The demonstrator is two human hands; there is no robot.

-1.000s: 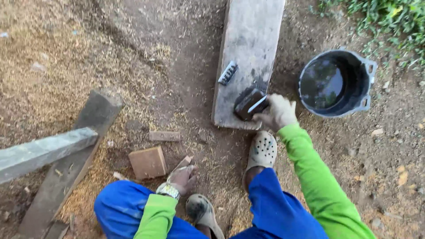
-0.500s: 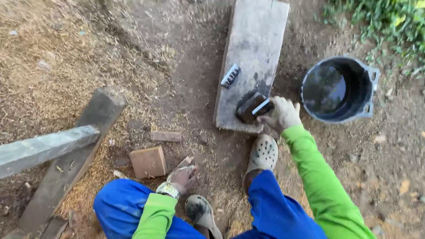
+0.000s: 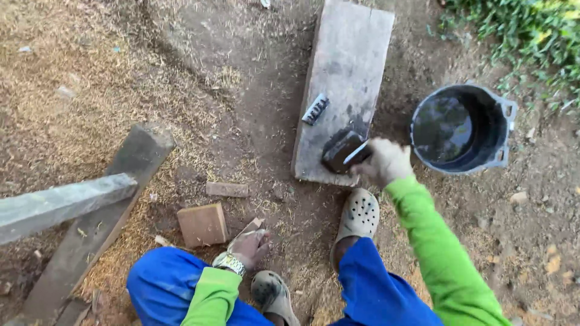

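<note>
Right hand (image 3: 386, 162) grasping dark block (image 3: 342, 150) at near end of grey plank (image 3: 353, 72), plank running lengthwise away; left hand (image 3: 251, 246) far off, resting loosely on ground.

Bare dirt ground (image 3: 254, 90) strewn with sawdust (daylight), green plants (image 3: 531, 36) top right.

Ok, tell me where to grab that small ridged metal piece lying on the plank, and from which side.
Pinch the ridged metal piece across its narrow width at mid-length, coming from above. It lies flat and slanted on the wooden plank, apart from the right hand, so only its long edges offer a grip.
</note>
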